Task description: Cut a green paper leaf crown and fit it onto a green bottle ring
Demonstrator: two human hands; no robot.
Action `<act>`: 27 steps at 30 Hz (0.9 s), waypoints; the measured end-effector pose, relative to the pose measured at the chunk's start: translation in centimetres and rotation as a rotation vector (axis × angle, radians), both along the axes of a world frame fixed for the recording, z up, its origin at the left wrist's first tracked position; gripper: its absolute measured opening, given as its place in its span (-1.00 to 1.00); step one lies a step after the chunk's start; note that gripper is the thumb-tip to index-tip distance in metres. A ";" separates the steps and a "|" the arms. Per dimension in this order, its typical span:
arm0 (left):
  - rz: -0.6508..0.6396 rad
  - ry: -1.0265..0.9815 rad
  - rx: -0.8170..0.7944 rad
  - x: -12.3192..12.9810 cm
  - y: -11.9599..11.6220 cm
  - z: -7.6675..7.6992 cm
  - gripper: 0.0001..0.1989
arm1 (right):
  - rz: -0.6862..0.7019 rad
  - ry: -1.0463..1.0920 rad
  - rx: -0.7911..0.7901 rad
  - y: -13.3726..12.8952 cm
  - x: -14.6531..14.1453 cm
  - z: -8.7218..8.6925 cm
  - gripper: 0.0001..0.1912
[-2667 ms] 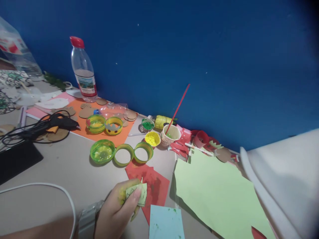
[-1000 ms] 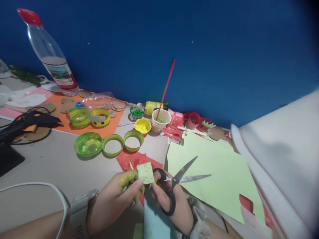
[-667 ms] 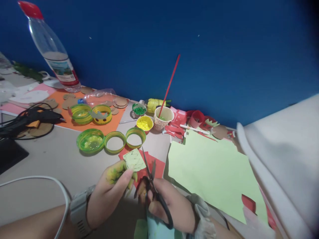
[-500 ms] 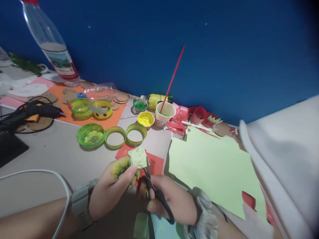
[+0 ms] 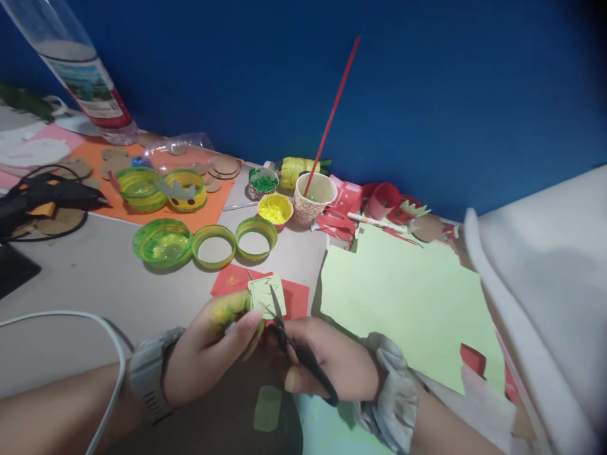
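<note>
You are in what looks like a craft workspace: before you, the surface by the blue wall carries a glue gun, cardboard discs, light-green paper and a yellow-filled cup, and you hold scissors.

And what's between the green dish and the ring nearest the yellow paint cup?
A middle ring sits between the green dish and that end ring, in the head view.

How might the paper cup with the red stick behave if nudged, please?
The paper cup would probably tip easily, since the long red stick leans far out of it. Looking thin and papery, it might dent if squeezed. The green contents could perhaps spill if it toppled.
</note>
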State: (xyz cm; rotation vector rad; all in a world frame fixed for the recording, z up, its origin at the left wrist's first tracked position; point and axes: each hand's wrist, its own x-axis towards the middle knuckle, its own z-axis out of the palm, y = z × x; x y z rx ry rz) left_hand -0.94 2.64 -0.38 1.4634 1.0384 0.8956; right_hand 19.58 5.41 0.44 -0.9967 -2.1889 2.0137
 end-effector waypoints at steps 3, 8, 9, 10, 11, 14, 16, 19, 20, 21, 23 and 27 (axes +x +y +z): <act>-0.016 -0.006 -0.018 -0.1 -0.1 0.0 -0.63 | 0.019 0.004 0.000 0.0 0.2 -0.1 -0.22; -0.022 -0.028 -0.054 0.0 -0.1 0.0 -0.62 | 0.042 0.050 0.011 0.1 0.1 0.1 -0.20; -0.025 -0.028 -0.064 0.0 -0.1 0.0 -0.62 | 0.044 0.059 0.009 0.1 0.0 0.1 -0.20; -0.028 -0.028 -0.073 0.0 -0.1 0.0 -0.62 | 0.043 0.064 0.009 0.1 0.0 0.2 -0.20; -0.033 -0.030 -0.077 0.0 -0.1 0.0 -0.62 | 0.042 0.064 0.012 0.1 0.0 0.2 -0.20; -0.048 -0.033 -0.064 -0.1 -0.1 -0.1 -0.61 | 0.050 0.071 0.027 0.1 0.0 0.2 -0.23; -0.057 -0.031 -0.051 -0.2 -0.1 -0.1 -0.60 | 0.060 0.087 0.033 0.1 0.0 0.2 -0.25; -0.053 -0.027 -0.047 -0.2 -0.2 -0.1 -0.59 | 0.069 0.119 0.040 0.2 0.0 0.2 -0.28; -0.053 -0.033 -0.053 -0.2 -0.2 -0.1 -0.60 | 0.071 0.135 0.038 0.3 -0.1 0.3 -0.28; -0.055 -0.041 -0.060 -0.1 -0.2 -0.1 -0.61 | 0.072 0.156 0.033 0.3 -0.1 0.3 -0.28; -0.055 -0.061 -0.074 -0.1 -0.3 0.0 -0.61 | 0.065 0.188 0.027 0.4 -0.1 0.4 -0.30; -0.042 -0.072 -0.076 0.0 -0.3 0.1 -0.60 | 0.066 0.159 0.012 0.4 0.0 0.3 -0.34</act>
